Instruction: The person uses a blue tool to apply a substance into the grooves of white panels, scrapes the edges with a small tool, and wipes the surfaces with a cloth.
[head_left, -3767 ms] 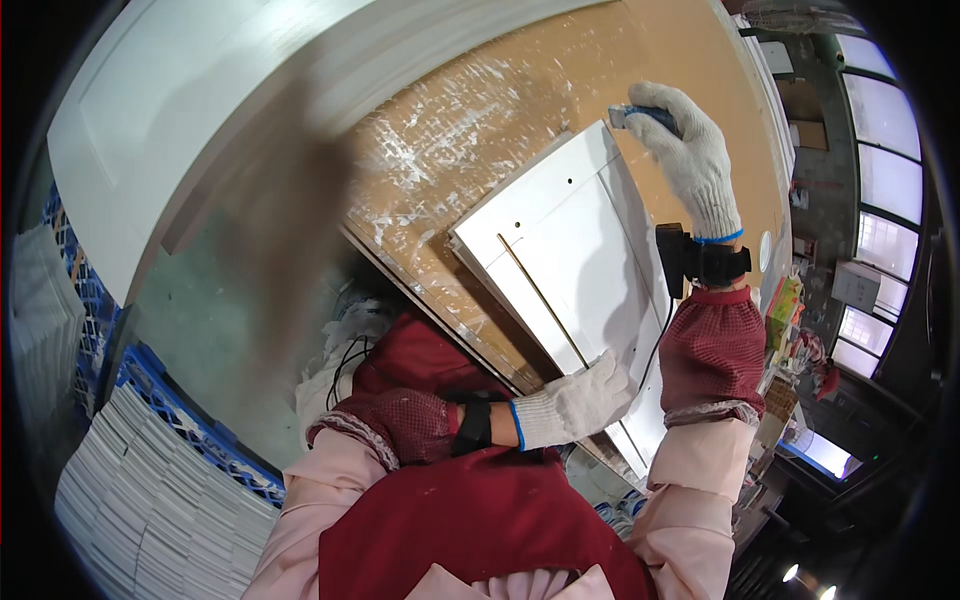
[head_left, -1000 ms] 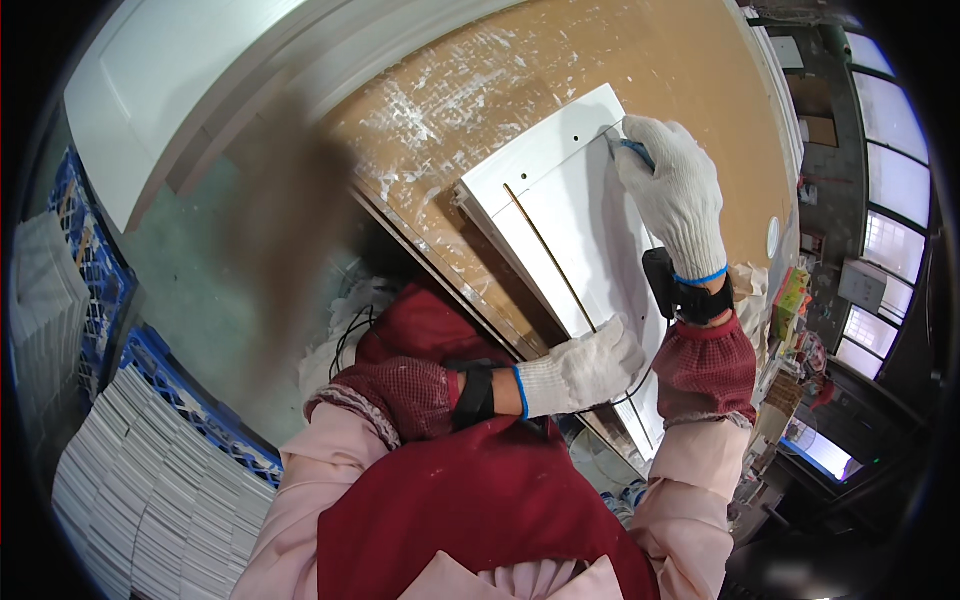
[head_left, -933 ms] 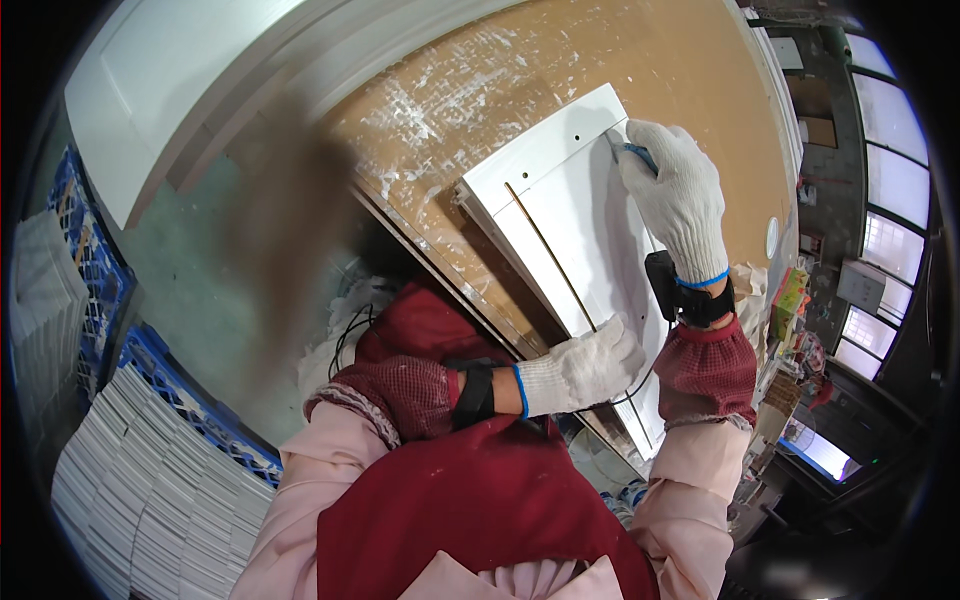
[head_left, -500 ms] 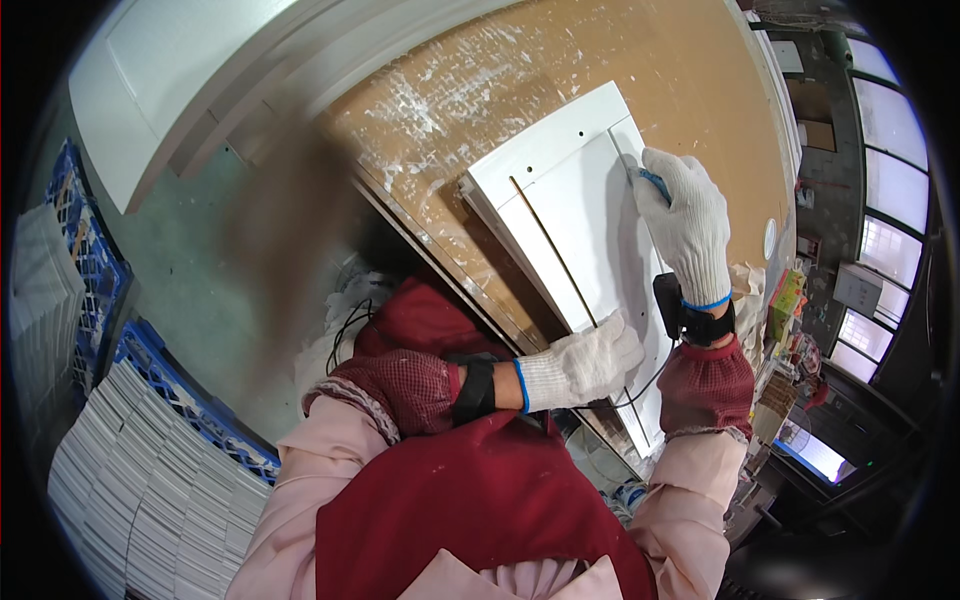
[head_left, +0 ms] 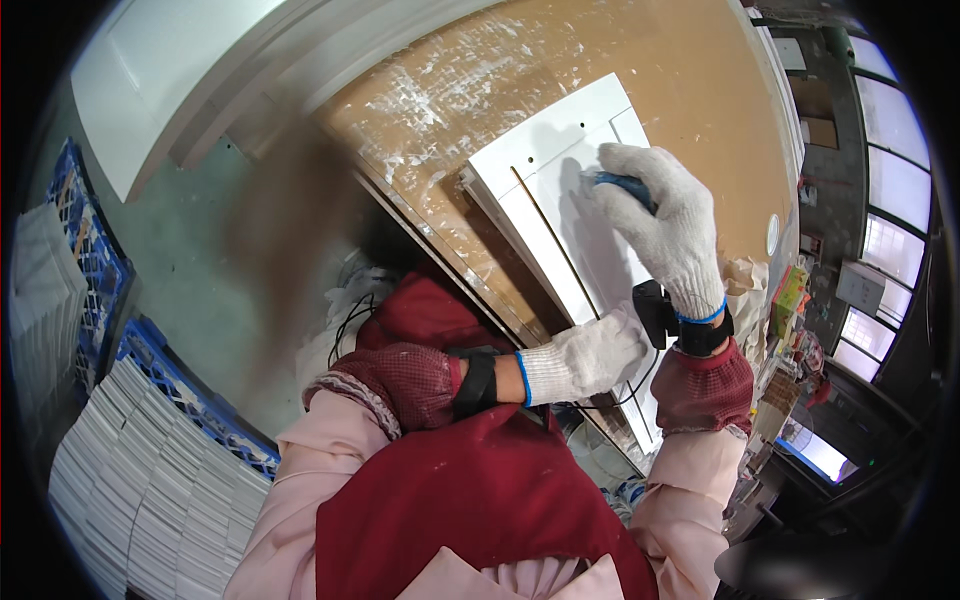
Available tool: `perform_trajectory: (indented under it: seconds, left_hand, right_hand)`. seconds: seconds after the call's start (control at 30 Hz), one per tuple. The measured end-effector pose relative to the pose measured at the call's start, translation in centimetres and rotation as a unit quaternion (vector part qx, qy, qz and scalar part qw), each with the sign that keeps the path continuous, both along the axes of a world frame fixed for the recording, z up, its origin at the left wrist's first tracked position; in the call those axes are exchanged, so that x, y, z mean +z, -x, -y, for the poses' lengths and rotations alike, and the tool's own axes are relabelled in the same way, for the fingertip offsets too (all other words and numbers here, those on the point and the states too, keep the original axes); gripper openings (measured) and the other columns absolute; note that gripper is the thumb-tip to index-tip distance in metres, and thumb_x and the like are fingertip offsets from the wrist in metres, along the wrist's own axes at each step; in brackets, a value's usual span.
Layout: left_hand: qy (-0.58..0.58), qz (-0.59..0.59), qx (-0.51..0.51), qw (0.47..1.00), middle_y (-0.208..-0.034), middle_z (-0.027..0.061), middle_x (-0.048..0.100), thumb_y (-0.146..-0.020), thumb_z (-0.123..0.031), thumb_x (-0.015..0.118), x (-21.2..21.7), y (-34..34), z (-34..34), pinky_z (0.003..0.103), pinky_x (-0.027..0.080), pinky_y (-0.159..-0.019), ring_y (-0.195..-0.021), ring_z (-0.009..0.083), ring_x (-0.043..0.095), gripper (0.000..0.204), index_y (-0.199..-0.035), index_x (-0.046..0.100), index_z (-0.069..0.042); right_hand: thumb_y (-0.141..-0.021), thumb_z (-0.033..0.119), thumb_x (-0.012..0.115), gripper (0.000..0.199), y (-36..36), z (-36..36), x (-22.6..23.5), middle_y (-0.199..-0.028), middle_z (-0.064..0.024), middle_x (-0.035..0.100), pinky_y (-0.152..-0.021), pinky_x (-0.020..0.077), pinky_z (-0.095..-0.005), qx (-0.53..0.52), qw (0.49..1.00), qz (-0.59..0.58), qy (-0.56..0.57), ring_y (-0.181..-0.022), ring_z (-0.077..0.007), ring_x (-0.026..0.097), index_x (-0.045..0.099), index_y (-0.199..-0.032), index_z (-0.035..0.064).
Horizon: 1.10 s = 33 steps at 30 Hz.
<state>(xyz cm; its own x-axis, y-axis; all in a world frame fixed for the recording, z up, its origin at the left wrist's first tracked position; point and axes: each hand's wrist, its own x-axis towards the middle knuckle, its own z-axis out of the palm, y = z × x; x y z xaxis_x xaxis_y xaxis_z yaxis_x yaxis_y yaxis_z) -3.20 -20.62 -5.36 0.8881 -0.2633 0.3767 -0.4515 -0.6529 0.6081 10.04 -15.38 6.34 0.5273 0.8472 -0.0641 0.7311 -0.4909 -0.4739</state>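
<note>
"Which way does the one flat white grooved panel (head_left: 560, 210) lie?"

"Long side running away from the person, across the brown dusty worktop (head_left: 480, 80)."

"And the two gloved hands?"

"The right hand (head_left: 665, 225) presses a small blue tool (head_left: 622, 185) on its middle. The left hand (head_left: 585, 355) is curled on its near edge."

Smooth white panel (head_left: 560, 200), knit-cloth gloves (head_left: 665, 225)

The right hand (head_left: 665, 225) covers most of a blue tool (head_left: 622, 183), so its kind cannot be told. The left hand (head_left: 590, 355) hides the panel's (head_left: 560, 190) near edge. A brown blur (head_left: 290, 250) veils the floor.
</note>
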Motion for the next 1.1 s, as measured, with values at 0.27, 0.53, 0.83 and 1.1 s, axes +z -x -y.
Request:
perform_trajectory:
  seconds: [0.27, 0.53, 0.83, 1.1]
  left_hand:
    - [-0.034, 0.039, -0.017, 0.999, -0.100, 0.0005, 0.063, -0.090, -0.022, 0.051, -0.3, -0.2, 0.2, 0.034, 0.044, -0.093, -0.101, 0.0182, 0.059, 0.020, -0.102, 0.063, -0.011]
    - [0.065, 0.021, 0.023, 0.997, -0.092, 0.0065, 0.063, -0.087, -0.021, 0.053, -0.4, -0.3, 0.5, 0.036, 0.047, -0.089, -0.095, 0.0238, 0.061, 0.020, -0.098, 0.062, -0.007]
    - [0.152, -0.003, 0.000, 0.988, -0.087, 0.0109, 0.064, -0.084, -0.021, 0.057, -0.3, -0.6, 0.0, 0.039, 0.052, -0.082, -0.087, 0.0281, 0.064, 0.020, -0.094, 0.063, -0.004]
    - [0.118, -0.011, 0.030, 0.992, -0.093, 0.0098, 0.064, -0.085, -0.026, 0.058, -1.3, -0.4, 1.5, 0.037, 0.050, -0.089, -0.095, 0.0278, 0.062, 0.023, -0.097, 0.063, -0.006]
  right_hand:
    - [-0.081, 0.015, 0.072, 0.033, 0.4, -2.3, -0.8, -0.098, -0.0119, 0.068, -0.079, 0.0525, -0.0356, 0.077, 0.995, -0.043, -0.038, -0.088, -0.0277, 0.066, 0.067, -0.113, 0.0063]
    - [-0.082, 0.010, 0.072, 0.032, 0.2, -2.6, -1.9, -0.099, -0.0123, 0.068, -0.082, 0.0526, -0.0332, 0.098, 0.992, -0.054, -0.058, -0.093, -0.0265, 0.067, 0.067, -0.113, 0.0047]
    - [-0.081, 0.010, 0.075, 0.030, 0.5, -2.2, -2.3, -0.096, -0.0125, 0.067, -0.079, 0.0525, -0.0349, 0.102, 0.990, -0.040, -0.093, -0.090, -0.0298, 0.066, 0.068, -0.109, 0.0043]
    - [-0.080, 0.006, 0.075, 0.032, -0.1, -2.0, -2.8, -0.096, -0.0122, 0.067, -0.077, 0.0526, -0.0351, 0.140, 0.983, -0.015, -0.117, -0.090, -0.0297, 0.066, 0.067, -0.110, 0.0051]
